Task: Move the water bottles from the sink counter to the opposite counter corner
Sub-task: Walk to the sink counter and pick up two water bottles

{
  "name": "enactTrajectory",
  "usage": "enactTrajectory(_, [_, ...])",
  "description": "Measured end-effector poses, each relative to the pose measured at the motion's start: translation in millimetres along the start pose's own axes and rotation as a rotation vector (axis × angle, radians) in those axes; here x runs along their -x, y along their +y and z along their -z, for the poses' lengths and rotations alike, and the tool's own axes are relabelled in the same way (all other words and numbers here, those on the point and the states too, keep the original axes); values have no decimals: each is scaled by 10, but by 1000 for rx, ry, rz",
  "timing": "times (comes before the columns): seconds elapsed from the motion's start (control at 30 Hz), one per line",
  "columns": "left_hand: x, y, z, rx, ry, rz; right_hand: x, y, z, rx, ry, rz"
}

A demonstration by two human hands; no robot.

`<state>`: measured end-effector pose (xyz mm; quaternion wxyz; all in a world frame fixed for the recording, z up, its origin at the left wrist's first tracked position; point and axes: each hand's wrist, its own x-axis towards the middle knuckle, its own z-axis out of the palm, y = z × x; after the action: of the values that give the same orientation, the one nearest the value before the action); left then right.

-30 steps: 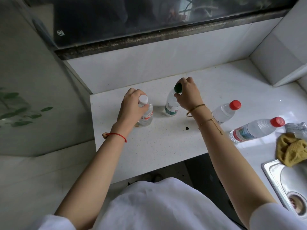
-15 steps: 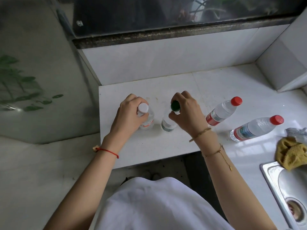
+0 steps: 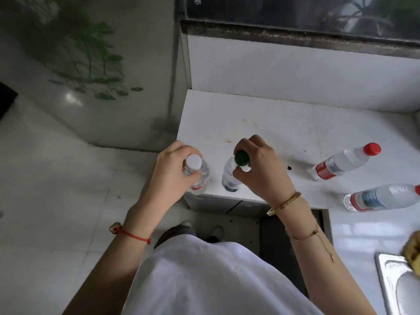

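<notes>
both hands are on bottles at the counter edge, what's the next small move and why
Probably lift both straight up and carry them clear. The left hand grips the white-capped bottle and the right hand the green-capped bottle, both upright near the counter front edge. Two red-capped bottles remain for later.

Legible text: none. Red label on red-capped bottle (image 3: 343, 162): print too blurred to read. Second red-capped bottle's (image 3: 381, 197) label: unreadable. Logo on dark window glass (image 3: 197, 1): indistinct.

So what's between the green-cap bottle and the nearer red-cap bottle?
Head view: the right hand on the green-cap bottle, then bare counter up to the red-cap bottle.
</notes>
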<state>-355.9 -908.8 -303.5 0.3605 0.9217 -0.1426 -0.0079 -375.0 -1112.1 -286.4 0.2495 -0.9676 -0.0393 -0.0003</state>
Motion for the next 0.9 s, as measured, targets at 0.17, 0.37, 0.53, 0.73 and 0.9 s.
enactTrajectory(0.17, [434,-279,260,-31,112,104,-23,-440,-234,35,-124,156])
enactTrajectory(0.37, [932,-651,654,-54,271,223,-139,-1098,-586,58,-249,338])
enactTrajectory(0.53, [1417,-1045,1060,-40,365,356,-206,-1781,-1010,40,-340,478])
enactTrajectory(0.73, [2025,-1572,1593,-61,451,512,-240,-2748,-1605,28,-433,617])
enactTrajectory(0.9, [2517,-1991,2018,-76,527,609,-233,-3511,-2090,-5,-494,718])
